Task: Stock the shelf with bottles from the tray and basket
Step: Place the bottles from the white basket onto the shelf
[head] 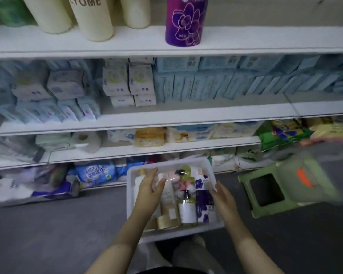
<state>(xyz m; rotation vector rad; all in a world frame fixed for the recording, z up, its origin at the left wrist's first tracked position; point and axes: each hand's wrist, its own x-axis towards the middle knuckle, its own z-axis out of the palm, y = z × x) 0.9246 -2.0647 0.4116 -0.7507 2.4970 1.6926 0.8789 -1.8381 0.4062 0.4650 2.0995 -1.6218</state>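
Left hand [149, 186] is open, fingers straight, reaching over the pink bottle [166, 176] in the white tray [166, 163] below the shelf [166, 50]. The tray's packed with bottles lying flat. Right hand [224, 198] is relaxed and open too, right beside the purple flowered bottle [203, 202]. Green stool [275, 186] sits off right.

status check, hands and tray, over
Left hand open over bottles in the tray; right hand open by its right rim. No bottle gripped yet. Green stool right of tray, not blocking.
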